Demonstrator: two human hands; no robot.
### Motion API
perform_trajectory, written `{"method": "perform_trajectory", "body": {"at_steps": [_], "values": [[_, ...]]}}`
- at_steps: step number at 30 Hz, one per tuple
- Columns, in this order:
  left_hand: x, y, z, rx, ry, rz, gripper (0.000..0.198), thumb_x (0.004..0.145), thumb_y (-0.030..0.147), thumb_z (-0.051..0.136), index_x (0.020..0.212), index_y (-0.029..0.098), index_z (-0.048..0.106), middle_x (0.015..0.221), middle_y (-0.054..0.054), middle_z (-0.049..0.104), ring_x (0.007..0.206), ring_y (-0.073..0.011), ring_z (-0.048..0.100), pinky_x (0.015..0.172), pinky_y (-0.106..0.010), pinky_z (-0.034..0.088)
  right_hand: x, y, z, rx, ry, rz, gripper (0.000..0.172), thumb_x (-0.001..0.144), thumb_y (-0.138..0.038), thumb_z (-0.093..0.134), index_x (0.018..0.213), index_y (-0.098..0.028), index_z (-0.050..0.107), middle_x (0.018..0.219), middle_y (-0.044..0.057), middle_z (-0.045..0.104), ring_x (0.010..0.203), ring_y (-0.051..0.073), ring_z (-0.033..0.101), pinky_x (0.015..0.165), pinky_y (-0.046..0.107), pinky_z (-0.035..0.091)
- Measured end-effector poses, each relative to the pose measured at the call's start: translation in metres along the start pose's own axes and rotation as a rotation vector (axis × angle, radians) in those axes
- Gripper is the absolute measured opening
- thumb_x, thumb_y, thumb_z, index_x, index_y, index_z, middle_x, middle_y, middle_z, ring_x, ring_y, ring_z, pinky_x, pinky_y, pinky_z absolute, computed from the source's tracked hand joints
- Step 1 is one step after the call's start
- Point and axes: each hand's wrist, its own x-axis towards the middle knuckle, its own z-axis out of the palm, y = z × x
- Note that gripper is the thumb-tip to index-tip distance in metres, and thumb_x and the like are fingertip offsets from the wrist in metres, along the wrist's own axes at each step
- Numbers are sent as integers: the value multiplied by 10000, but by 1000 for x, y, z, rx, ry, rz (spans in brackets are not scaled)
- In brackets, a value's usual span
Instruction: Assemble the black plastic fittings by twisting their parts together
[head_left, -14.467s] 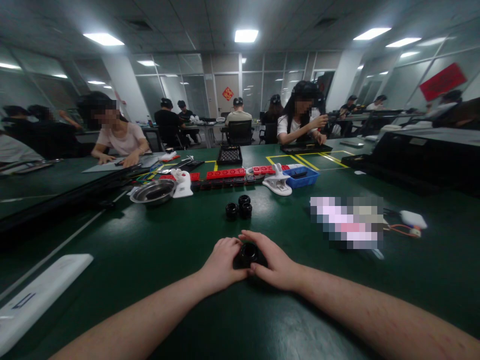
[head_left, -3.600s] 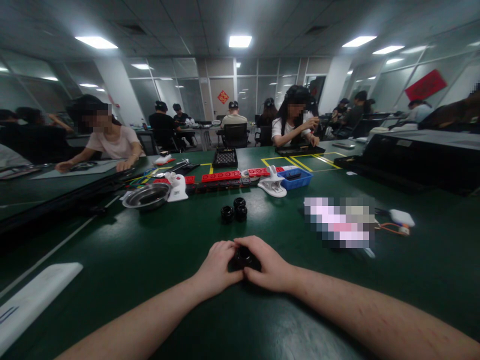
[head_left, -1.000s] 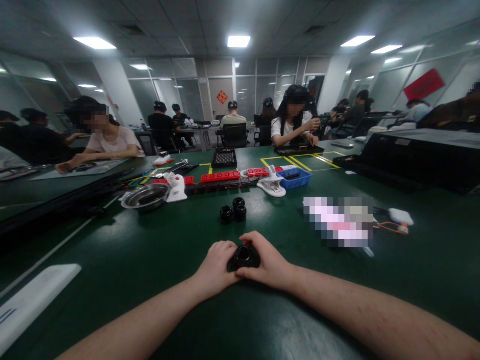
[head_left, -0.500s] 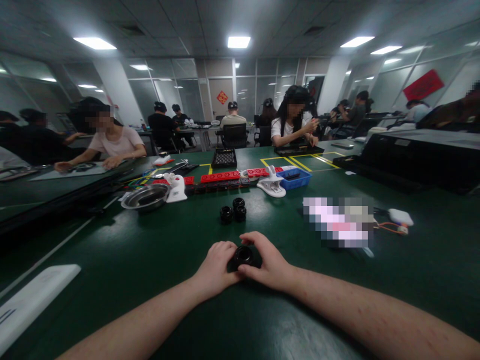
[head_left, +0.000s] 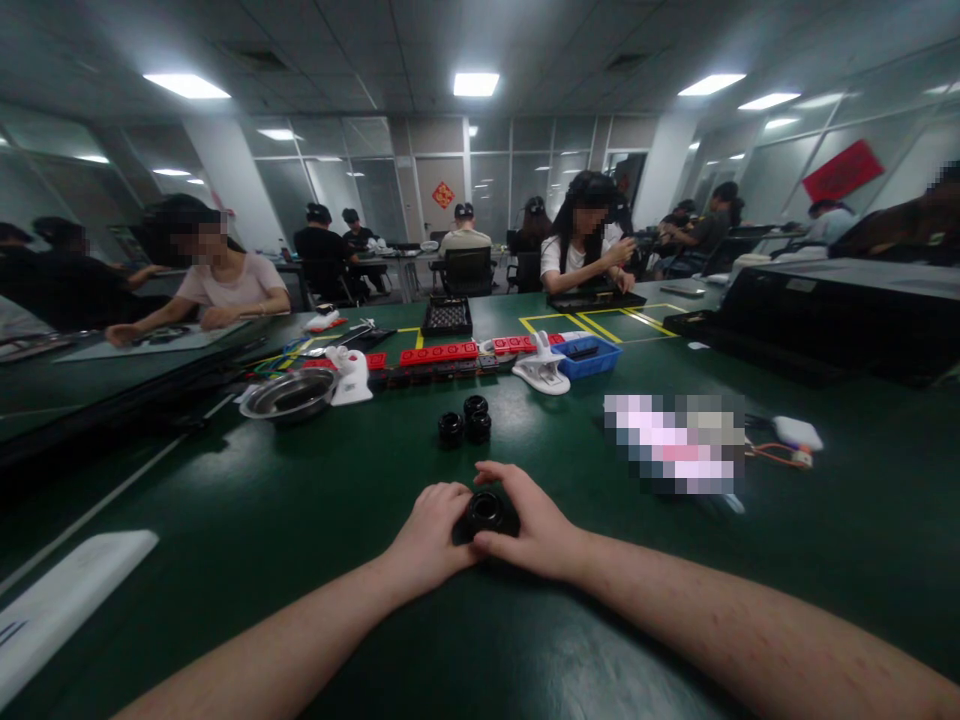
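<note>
A glossy black ring-shaped piece with a round hole stands on the green table between my two hands. My left hand is closed against its left side, fingers behind and thumb in front. My right hand curves round the right side, its index finger arched over the back and its thumb at the front edge. A dark gap shows between the piece and the right palm. Farther ahead, three similar black ring-shaped pieces sit together in a small cluster.
Beyond them are a metal bowl, a white clip stand, a row of red blocks and a blue tray. A white board lies at the left front. Co-workers sit across the table, one in white.
My hands stay around the black ring-shaped piece, which looks slightly turned or tilted. The whole view has shifted very slightly. A co-worker's raised hand across the table has moved a little.
</note>
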Motion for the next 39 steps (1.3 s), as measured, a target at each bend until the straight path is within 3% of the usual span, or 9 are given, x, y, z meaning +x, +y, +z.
{"method": "perform_trajectory", "body": {"at_steps": [4,8,11,15,19,23,26,34,39], "values": [[0,1,-1,-14,-6,-10,304,696,418,575,899,194,547,950,-43,524,881,-229,469,782,-360,387,1,2,3,-49,27,64,653,586,-357,700,1136,-178,397,977,69,508,915,222,490,814,389,415],[-1,2,-2,-15,-4,-10,307,696,377,583,943,199,542,953,-40,523,895,-228,463,792,-362,384,0,3,1,8,-8,-7,551,664,-196,609,1162,-189,372,1029,70,509,961,204,485,857,381,398],[-1,1,-1,-10,2,-12,346,705,385,572,990,192,530,965,-47,526,909,-233,460,801,-370,383,-2,1,-2,64,-71,-99,619,665,-105,540,1227,-197,299,1139,86,475,1054,207,448,918,401,353],[0,-1,0,-2,-1,-6,317,690,378,589,943,192,552,984,-48,525,919,-234,459,821,-371,376,-1,-1,-1,10,-56,-42,694,654,-226,628,1251,-165,278,1190,123,435,1085,240,422,920,420,346],[1,0,0,-7,-8,-17,336,684,400,588,937,182,553,966,-51,527,901,-232,465,802,-363,388,1,1,4,-57,8,23,715,602,-345,690,1199,-147,350,1051,102,492,963,231,477,853,398,397],[0,3,-1,15,4,-13,290,675,318,594,929,185,553,944,-42,534,885,-225,472,797,-357,384,0,2,3,-26,0,-13,579,656,-185,601,1182,-181,360,1034,77,503,967,213,482,863,388,392],[0,3,-2,10,3,-17,299,691,325,578,957,191,547,961,-44,535,907,-229,470,812,-363,379,-1,0,1,28,-67,-87,643,655,-123,547,1240,-191,288,1142,95,466,1062,224,441,912,409,353],[1,1,-2,2,-13,-23,317,673,374,591,929,191,550,966,-45,532,901,-232,472,800,-358,387,2,1,6,-79,13,37,692,605,-349,680,1187,-150,364,1025,93,503,941,225,482,838,385,407],[0,1,0,-12,4,-20,272,683,314,575,924,191,555,959,-39,529,903,-225,471,806,-352,384,0,2,6,-5,-9,-37,603,646,-154,583,1199,-185,346,1070,76,499,998,206,472,884,372,377]]}}
